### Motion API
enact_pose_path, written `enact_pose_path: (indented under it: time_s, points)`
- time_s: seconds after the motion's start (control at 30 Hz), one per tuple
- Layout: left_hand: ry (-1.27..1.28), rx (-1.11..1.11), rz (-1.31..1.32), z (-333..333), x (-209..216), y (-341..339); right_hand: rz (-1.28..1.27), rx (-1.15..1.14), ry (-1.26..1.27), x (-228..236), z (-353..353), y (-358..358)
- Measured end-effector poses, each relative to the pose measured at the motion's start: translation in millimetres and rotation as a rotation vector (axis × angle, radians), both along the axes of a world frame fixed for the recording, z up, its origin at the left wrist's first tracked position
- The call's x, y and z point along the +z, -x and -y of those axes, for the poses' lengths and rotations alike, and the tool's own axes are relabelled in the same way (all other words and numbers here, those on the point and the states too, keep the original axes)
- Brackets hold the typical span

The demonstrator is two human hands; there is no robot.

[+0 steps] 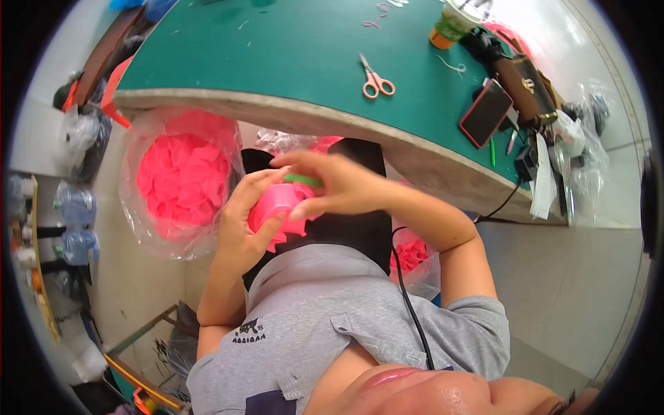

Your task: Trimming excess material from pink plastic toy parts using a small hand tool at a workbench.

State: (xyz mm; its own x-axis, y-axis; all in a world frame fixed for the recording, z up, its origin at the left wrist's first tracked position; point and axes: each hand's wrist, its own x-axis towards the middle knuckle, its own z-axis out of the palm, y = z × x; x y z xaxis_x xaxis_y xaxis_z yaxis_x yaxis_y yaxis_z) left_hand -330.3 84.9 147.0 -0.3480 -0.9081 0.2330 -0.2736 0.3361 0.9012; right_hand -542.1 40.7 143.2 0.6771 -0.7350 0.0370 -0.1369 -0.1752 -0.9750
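My left hand (243,207) is closed round a bright pink, cup-like moulded piece (279,200) with a jagged lower edge. I hold it over my lap, below the table edge. From the other side my right hand (333,185) curls over the same piece, thumb low on it and fingers above. A slim bright green thing (303,180) shows under those fingers, and the hand seems closed on it. Motion smears the right fingers, and the green thing's ends are hidden, so its kind cannot be made out.
Left of my knees stands a clear bag (183,187) full of pink pieces; another bag of pink pieces (411,257) is at the right. On the green table (297,62) lie scissors (375,79), a phone (486,114), a drink cup (453,24) and a brown bag (526,90). A black cable (409,304) runs down my front.
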Motion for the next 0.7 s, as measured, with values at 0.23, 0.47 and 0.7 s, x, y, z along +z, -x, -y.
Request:
enact_pose_path:
  time_s: [0.23, 0.47, 0.7]
  points:
    - [-0.481, -0.129, -0.385, 12, -57, -1, -0.051, -0.135, -0.245, 2, -7, 9]
    - [-0.655, -0.741, -0.066, 18, -64, 4, -0.006, -0.135, 0.083, 31, -35, 30]
    - [-0.932, -0.477, -0.895, 13, -77, 5, -0.068, -0.226, 0.113, 51, -27, 44]
